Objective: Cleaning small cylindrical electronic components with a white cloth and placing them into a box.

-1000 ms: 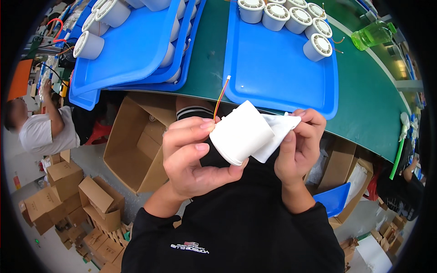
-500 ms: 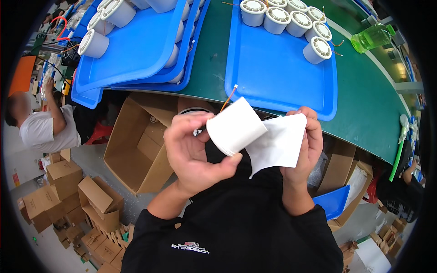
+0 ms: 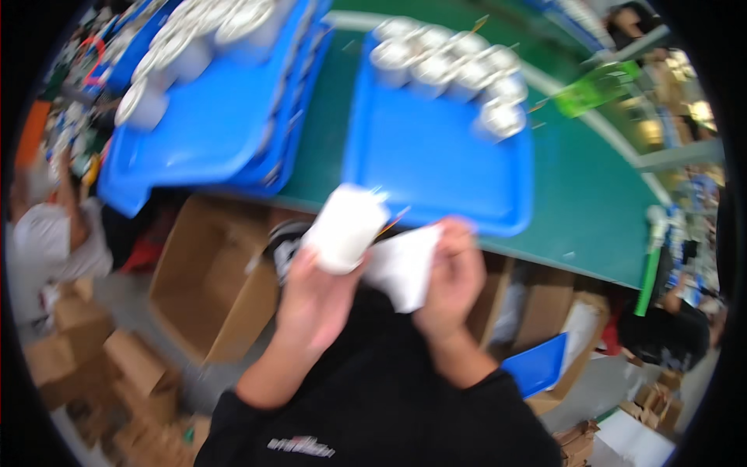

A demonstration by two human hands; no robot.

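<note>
Much of the view is softened by motion blur, so the fingertips and the finer detail of what is held cannot be made out. The lower end of the white cylindrical housing [image 3: 346, 229] is partly covered by the left hand [image 3: 319, 300], and its thin coloured wires [image 3: 394, 221] are shown only as a smeared streak. The stacked blue trays [image 3: 179, 156] at upper left are cut off by the top edge, along with the white lidded units [image 3: 249, 27] on them.

The housing is held in front of the black top [image 3: 373, 389], near the front edge of the green table [image 3: 583, 167]. Its side is seen as plain, smooth and white, and it is tilted. It is gripped near its lower end by the left fingers and thumb. A white cloth [image 3: 405, 268] is pinched in the closed fingers of the right hand [image 3: 455, 276], just beside the housing; whether the 2 are touching cannot be told. On the blue tray [image 3: 436, 175] beyond, white round-topped units [image 3: 467, 74] are clustered toward the far end.
</note>
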